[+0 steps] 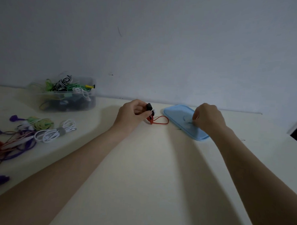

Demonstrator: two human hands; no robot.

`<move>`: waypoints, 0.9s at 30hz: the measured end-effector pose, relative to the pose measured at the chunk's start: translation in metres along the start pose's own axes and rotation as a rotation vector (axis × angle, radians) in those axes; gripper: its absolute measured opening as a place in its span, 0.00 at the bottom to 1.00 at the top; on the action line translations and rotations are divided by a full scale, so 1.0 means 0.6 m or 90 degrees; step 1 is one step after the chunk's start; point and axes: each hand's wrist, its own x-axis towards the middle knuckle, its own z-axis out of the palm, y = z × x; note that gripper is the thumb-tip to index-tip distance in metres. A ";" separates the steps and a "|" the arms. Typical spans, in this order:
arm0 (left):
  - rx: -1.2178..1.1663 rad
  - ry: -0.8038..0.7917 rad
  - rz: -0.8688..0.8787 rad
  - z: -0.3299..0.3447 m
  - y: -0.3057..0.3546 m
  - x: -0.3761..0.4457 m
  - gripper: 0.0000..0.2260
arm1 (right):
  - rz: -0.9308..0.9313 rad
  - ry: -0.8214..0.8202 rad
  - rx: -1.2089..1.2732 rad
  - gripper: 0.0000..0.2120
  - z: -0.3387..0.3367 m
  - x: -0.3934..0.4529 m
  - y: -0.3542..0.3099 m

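Note:
My left hand grips a small coiled red cable with black ends; a red loop of it lies on the cream table. My right hand hovers over a light blue lid lying flat near the wall. Its fingers are curled down and pinch something small and pale on the lid; what it is cannot be made out.
A clear plastic box full of tangled cables stands at the back left. Bundled white, green, purple and orange cables lie loose at the left edge. A wall rises right behind the table.

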 end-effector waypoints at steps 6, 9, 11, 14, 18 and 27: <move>-0.019 -0.013 0.019 -0.003 0.002 -0.004 0.05 | -0.010 0.028 -0.024 0.13 -0.007 -0.004 -0.010; -0.001 -0.014 0.045 -0.009 0.010 -0.009 0.05 | -0.027 0.054 -0.054 0.14 -0.018 -0.004 -0.020; 0.011 0.011 0.043 -0.020 0.011 -0.006 0.03 | -0.039 0.065 -0.070 0.13 -0.023 -0.005 -0.027; 0.080 0.063 0.042 -0.042 0.007 0.005 0.06 | -0.064 0.083 -0.018 0.13 -0.023 -0.003 -0.041; 0.107 0.051 -0.028 -0.066 -0.009 0.020 0.07 | -0.123 0.019 0.265 0.08 -0.020 -0.006 -0.077; 0.264 -0.145 -0.021 -0.076 -0.020 0.022 0.10 | -0.064 -0.111 0.688 0.05 0.053 -0.023 -0.156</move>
